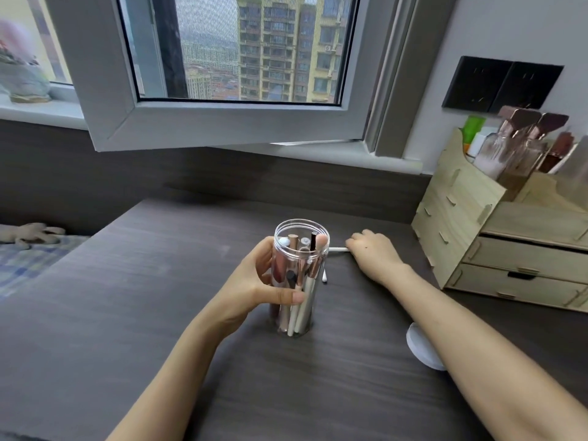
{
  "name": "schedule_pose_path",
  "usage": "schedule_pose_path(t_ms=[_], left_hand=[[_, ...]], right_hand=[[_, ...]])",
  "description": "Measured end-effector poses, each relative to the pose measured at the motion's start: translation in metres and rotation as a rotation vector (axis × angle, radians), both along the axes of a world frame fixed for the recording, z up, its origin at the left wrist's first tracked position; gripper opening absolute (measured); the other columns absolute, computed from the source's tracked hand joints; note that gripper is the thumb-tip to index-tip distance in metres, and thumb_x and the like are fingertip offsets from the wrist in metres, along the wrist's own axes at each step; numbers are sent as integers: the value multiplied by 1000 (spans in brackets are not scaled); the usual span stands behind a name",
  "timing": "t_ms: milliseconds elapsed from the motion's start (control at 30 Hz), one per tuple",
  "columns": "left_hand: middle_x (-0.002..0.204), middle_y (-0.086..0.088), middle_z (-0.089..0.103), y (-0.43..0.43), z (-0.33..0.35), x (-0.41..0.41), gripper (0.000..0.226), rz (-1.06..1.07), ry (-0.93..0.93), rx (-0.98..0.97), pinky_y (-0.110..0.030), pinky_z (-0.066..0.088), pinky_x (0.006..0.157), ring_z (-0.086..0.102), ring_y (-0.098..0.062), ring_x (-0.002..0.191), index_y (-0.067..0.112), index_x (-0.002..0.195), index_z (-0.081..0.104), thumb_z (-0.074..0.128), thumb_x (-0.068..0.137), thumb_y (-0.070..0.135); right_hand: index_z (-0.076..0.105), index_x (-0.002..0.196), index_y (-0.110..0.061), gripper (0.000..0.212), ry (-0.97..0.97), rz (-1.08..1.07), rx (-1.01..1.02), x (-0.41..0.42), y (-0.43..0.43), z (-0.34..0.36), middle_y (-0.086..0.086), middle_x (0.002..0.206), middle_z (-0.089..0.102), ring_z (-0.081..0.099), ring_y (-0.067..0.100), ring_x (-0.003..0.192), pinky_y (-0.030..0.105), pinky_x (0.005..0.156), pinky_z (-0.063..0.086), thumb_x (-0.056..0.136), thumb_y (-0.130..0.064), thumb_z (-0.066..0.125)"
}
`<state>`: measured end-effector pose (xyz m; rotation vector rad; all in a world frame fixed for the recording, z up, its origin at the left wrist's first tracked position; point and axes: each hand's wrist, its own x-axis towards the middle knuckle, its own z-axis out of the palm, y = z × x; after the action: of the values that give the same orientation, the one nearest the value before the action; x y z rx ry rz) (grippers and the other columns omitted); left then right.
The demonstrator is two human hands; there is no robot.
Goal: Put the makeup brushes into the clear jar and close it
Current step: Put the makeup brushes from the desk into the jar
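The clear jar [299, 278] stands upright and open on the dark desk [159, 297], with several makeup brushes [300, 259] standing inside it. My left hand [259, 281] is wrapped around the jar's left side, thumb across its front. Behind the jar to the right, my right hand [374, 249] rests on the desk with its fingers closed on a white-handled brush [338, 249] that lies flat. Another small brush end [324, 277] shows just behind the jar. The white lid [418, 345] lies on the desk at the right, partly hidden under my right forearm.
A wooden drawer organiser [496, 237] with bottles and brushes in its top stands at the desk's right. An open window sash [203, 122] hangs over the desk's back. A bed with a checked cover [28, 262] lies at the left.
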<state>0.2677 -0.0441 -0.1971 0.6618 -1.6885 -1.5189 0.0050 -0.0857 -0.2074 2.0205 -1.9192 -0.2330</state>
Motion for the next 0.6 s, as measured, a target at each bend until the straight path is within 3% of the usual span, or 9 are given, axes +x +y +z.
schedule_pose_path(t_ms=[100,167,300,367,433,500,600], left_hand=[[102,8,73,0,1,0,71,3,-8,3,-23,54,78,69,-12,96,27,112,58,83,46,17],[102,9,73,1,1,0,72,9,-13,8,-23,54,78,68,-12,97,27,113,58,83,46,18],[105,7,73,2,0,1,73,12,-29,10,-24,54,81,68,-13,98,26,115,57,83,47,20],[110,3,72,2,0,1,75,19,-33,9,-27,55,85,68,-15,101,24,117,57,83,47,20],[116,-4,70,2,1,1,78,24,-37,6,-33,53,92,66,-21,107,20,120,55,83,47,19],[120,-8,68,2,1,1,80,25,-35,5,-39,51,96,64,-27,111,17,122,54,84,48,17],[123,-10,66,2,0,1,80,20,-47,10,-45,50,97,62,-30,114,16,123,54,84,49,17]], right_hand=[[53,108,-8,24,35,59,-46,-6,6,-6,11,114,60,54,30,108,39,77,43,93,-6,35],[52,105,-9,20,-65,54,-99,-9,12,-3,11,108,62,56,31,103,39,72,43,93,-6,37],[63,96,-13,16,-624,95,-387,-11,36,35,11,92,66,60,31,88,39,71,48,94,-19,49],[70,96,-16,15,-872,202,-472,-5,59,70,11,83,62,56,20,75,27,69,44,91,-16,56],[69,97,-23,16,-989,299,-487,4,86,111,7,77,56,45,10,67,13,60,34,91,-14,57],[69,96,-25,16,-905,383,-482,17,105,143,0,75,51,41,8,67,13,61,33,90,-16,58],[73,90,-19,16,-514,516,-504,45,113,163,-2,74,54,45,18,76,26,63,37,85,-20,59]])
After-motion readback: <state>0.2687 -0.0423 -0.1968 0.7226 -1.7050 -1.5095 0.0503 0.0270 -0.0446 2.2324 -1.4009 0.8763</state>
